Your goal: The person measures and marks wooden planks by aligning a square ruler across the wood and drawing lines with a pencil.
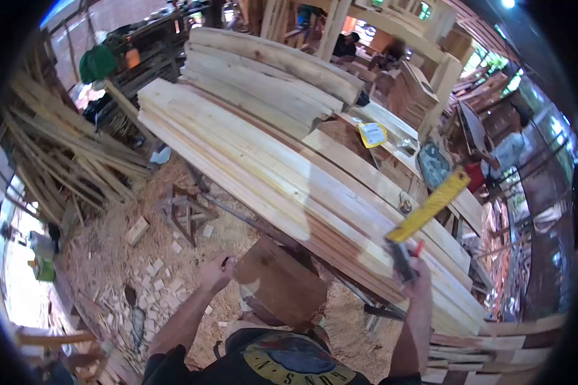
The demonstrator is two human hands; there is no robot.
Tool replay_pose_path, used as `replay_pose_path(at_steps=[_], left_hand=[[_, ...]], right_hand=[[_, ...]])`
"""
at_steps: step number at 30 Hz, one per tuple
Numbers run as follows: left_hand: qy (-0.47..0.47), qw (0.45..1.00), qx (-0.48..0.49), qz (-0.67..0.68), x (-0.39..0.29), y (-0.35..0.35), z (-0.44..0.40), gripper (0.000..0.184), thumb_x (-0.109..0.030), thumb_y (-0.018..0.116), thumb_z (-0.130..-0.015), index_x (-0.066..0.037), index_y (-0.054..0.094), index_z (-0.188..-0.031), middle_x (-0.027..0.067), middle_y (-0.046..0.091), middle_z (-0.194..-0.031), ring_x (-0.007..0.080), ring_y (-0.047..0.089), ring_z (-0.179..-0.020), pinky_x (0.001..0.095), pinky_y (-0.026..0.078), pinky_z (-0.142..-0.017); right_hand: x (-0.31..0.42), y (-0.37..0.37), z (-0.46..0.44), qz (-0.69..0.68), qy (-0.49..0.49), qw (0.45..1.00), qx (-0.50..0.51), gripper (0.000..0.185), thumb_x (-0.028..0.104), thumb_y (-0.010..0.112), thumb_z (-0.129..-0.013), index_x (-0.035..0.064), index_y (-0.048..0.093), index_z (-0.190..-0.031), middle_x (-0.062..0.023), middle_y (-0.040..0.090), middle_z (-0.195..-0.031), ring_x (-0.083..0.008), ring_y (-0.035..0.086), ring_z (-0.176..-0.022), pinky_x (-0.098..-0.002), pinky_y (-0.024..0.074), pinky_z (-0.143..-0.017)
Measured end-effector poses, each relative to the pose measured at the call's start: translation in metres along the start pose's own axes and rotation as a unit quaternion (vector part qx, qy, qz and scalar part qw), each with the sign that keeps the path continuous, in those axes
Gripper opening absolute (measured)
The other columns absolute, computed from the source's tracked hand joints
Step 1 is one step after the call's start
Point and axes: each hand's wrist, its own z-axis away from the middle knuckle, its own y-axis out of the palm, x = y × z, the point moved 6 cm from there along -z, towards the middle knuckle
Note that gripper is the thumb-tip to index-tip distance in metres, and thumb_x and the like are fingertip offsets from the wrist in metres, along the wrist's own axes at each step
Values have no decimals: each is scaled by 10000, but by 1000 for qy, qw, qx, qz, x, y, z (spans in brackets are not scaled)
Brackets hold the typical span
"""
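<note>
My right hand (420,280) grips a try square (430,205) by its dark metal stock. The square's yellow marked blade points up and to the right, above the stacked planks. A thin red item (419,249), perhaps a pencil, sticks up from the same hand. My left hand (217,273) is closed, with its fingers curled in, beside the left edge of a brown wooden board (279,282). What it holds, if anything, is hidden. In front of me long pale planks (250,157) lie side by side on a support.
A tape measure (404,203) and a yellow-edged label (372,135) rest on the planks. Offcuts (157,279) litter the sawdust floor. A small wooden stand (185,212) is left of the planks, with thin strips (64,141) piled beyond. People (347,46) sit at the back.
</note>
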Motion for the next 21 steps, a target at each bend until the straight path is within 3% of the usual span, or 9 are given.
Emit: replay_pose_path(at_steps=[1, 3, 7, 10, 12, 15, 16, 19, 21], left_hand=[[14, 1000, 8, 11, -11, -3, -17, 162, -192, 693, -980, -105, 767, -1095, 123, 752, -1031, 322, 739, -926, 406, 600, -816], [149, 988, -26, 21, -40, -9, -50, 147, -170, 696, -971, -106, 765, -1085, 121, 750, -1032, 332, 734, -937, 412, 599, -823], [333, 942, -46, 11, -110, -9, -79, 146, -122, 697, -957, -90, 758, -1086, 120, 747, -1045, 342, 730, -954, 423, 599, -839], [377, 924, -31, 64, -155, 4, -89, 167, -102, 692, -954, -66, 747, -1108, 127, 742, -1044, 348, 723, -935, 413, 601, -842], [348, 931, -2, 110, -171, 18, -85, 176, -124, 697, -972, -53, 737, -1127, 130, 742, -1030, 311, 728, -918, 397, 603, -830], [223, 950, 69, 209, -181, 50, -81, 226, -176, 698, -1010, -41, 713, -1191, 112, 741, -1005, 232, 724, -875, 362, 601, -795], [165, 950, 96, 246, -180, 62, -79, 250, -197, 697, -1025, -39, 703, -1219, 103, 741, -996, 202, 721, -858, 348, 599, -780], [-50, 875, 182, 446, -193, 78, -66, 294, -233, 644, -1084, -33, 649, -1299, 29, 722, -948, 126, 707, -810, 282, 572, -708], [-61, 882, 189, 428, -185, 89, -68, 282, -253, 657, -1077, -45, 643, -1267, 13, 691, -897, 101, 657, -728, 258, 543, -644]], right_hand=[[-18, 24, -4, -27, 11, 1000, 0, 684, 370, 733, -870, -24, 572, -1406, -146, 712, -932, -231, 703, -653, -355, 609, -559], [-46, 53, -24, -46, 27, 998, 17, 702, 376, 725, -872, -30, 561, -1420, -164, 707, -934, -236, 700, -643, -339, 590, -539], [-58, 101, -37, -76, 83, 988, 102, 644, 400, 637, -931, -29, 577, -1409, -161, 697, -873, -193, 606, -562, -312, 462, -465], [-71, 124, -60, -99, 113, 985, 88, 607, 425, 595, -956, -12, 601, -1376, -153, 693, -832, -186, 538, -517, -310, 420, -459], [-84, 127, -73, -164, 174, 959, 154, 577, 430, 600, -952, 10, 617, -1349, -162, 702, -840, -194, 538, -524, -316, 428, -471], [-102, 132, -84, -147, 189, 966, 99, 529, 417, 607, -950, 18, 637, -1298, -170, 718, -861, -209, 569, -525, -323, 440, -460], [-103, 139, -81, -122, 188, 973, 60, 402, 366, 580, -993, 21, 634, -1192, -162, 714, -823, -208, 606, -518, -291, 438, -426], [-109, 161, -77, -129, 224, 952, 162, 386, 359, 571, -1004, 29, 637, -1192, -161, 722, -809, -195, 601, -504, -281, 427, -421], [-114, 166, -76, -63, 212, 957, 190, 414, 368, 560, -1002, 17, 680, -1186, -145, 762, -839, -163, 616, -515, -250, 425, -423]])
